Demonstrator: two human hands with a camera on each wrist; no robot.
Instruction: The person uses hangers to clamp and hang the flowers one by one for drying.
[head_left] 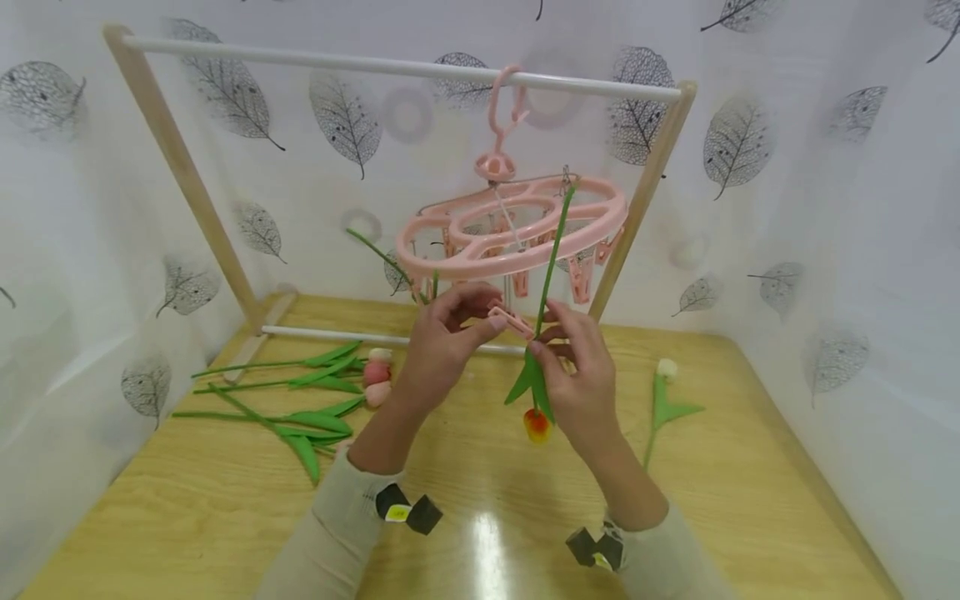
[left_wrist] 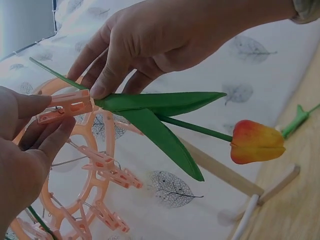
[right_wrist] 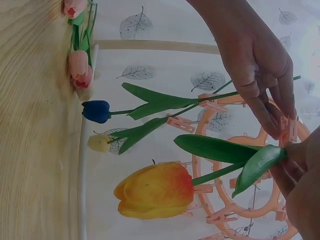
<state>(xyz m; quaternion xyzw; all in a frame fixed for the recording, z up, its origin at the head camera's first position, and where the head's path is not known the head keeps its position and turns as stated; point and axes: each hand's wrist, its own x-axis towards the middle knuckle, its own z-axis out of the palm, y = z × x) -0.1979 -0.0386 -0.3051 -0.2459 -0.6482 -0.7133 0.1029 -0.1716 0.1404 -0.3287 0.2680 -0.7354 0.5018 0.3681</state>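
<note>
Where the counter (head_left: 750, 467) runs toward its left edge, several tulips (head_left: 318, 421) are laid near the back left corner, their stems pointed left; white, red and pink heads can be seen at the right of the bunch, while part of it is hidden by the left forearm. Along the back edge a rack (head_left: 405, 67) is stood, made of wooden posts and white bars, and from its top bar a pink hanger (head_left: 472, 268) with clips is hung. Below the hanger's left part a blue tulip (right_wrist: 96, 111) and a pale yellow tulip (right_wrist: 99, 143) are held head-down by clips, as is shown by the right wrist view.

In front of the hanger, above the counter's back half, a pink clip (head_left: 512, 322) is pinched in the left hand's grip (head_left: 450, 342) between thumb and fingers. Its far end is set against the stem of an orange-and-yellow tulip (head_left: 537, 426), just above the leaves — whether the stem is enclosed by it cannot be told. That tulip is held head-down over the counter, its stem grasped by the right hand's grip (head_left: 581, 371). Farther right — near the counter's right edge, toward the back — a white tulip (head_left: 663, 408) is laid, its head turned to the back edge.
</note>
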